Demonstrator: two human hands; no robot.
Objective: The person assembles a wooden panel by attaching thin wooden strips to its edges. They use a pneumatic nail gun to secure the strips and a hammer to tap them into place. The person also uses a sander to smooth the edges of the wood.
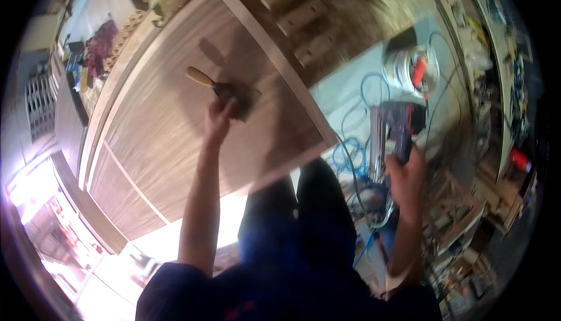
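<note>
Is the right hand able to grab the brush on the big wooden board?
Probably not: the right hand grips a nail gun off the wooden board, while the left hand is at the brush.

Brush (225,89) bristles hidden behind left hand (219,119); nail gun (392,128) motion-blurred.

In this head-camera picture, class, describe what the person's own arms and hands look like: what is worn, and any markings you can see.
Both forearms are bare from the short sleeves down. The left hand and right hand wear no gloves, and no watch or ring can be made out in the blur. The dark navy short-sleeved shirt shows a small reddish mark on the chest. Dark trousers show below.
</note>
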